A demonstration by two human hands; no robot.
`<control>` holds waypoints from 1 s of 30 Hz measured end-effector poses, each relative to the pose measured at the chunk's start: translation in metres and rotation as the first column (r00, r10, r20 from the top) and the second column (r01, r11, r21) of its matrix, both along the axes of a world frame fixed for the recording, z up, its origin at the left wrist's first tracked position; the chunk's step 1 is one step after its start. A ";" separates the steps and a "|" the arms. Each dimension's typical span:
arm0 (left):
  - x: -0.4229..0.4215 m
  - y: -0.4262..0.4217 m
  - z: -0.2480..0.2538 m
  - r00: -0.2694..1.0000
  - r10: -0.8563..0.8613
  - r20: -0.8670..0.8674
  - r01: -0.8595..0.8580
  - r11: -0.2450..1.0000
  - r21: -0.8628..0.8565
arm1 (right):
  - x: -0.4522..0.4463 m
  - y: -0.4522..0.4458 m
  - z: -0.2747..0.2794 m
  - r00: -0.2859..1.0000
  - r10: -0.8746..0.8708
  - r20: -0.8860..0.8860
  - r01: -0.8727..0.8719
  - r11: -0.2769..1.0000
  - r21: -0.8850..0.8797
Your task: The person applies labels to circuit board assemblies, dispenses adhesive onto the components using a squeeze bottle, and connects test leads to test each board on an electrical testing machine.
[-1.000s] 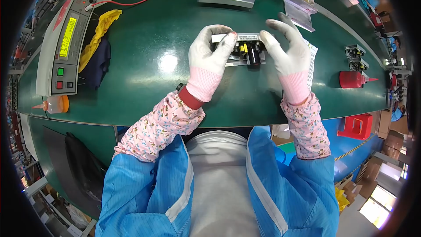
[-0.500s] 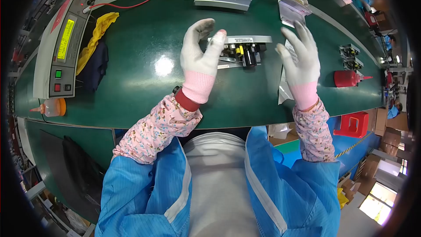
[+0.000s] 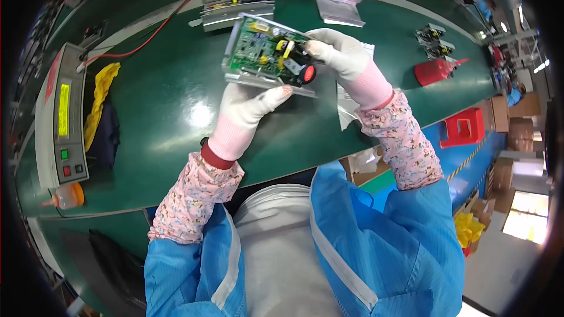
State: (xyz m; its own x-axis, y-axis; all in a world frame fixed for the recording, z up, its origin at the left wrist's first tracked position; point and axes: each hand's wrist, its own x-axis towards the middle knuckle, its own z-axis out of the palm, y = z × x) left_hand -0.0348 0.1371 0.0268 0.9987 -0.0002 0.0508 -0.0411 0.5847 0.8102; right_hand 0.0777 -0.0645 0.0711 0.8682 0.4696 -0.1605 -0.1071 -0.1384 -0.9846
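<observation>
Above the green table (image 3: 161, 97), the left hand (image 3: 242, 108) grips the circuit board (image 3: 252, 51) by its near edge, fingers mostly hidden; the right hand (image 3: 342, 57) pinches its right end

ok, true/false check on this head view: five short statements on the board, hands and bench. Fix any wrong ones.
1. The left hand and right hand both touch the circuit board assembly. True.
2. Its component side faces away from the camera. False: the components face the camera.
3. The red bottle is to the right of the board. True.
4. The tester's display is dark. False: the display is lit yellow.
5. The yellow cloth lies by the red bottle. False: the yellow cloth lies beside the tester, on the left.
</observation>
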 end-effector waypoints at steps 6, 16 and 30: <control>-0.002 0.002 0.000 0.999 -0.019 -0.051 0.013 0.994 -0.106 | 0.035 -0.089 0.025 0.757 0.458 0.465 0.318 0.362 -0.876; -0.001 0.004 -0.007 1.000 0.009 -0.023 -0.013 0.984 -0.180 | 0.119 -0.228 -0.008 0.769 0.559 -0.309 0.386 -0.792 -0.473; -0.003 0.002 -0.011 0.989 0.134 -0.063 -0.142 0.978 -0.153 | -0.017 -0.073 0.044 0.937 -0.344 -0.054 0.291 0.687 0.666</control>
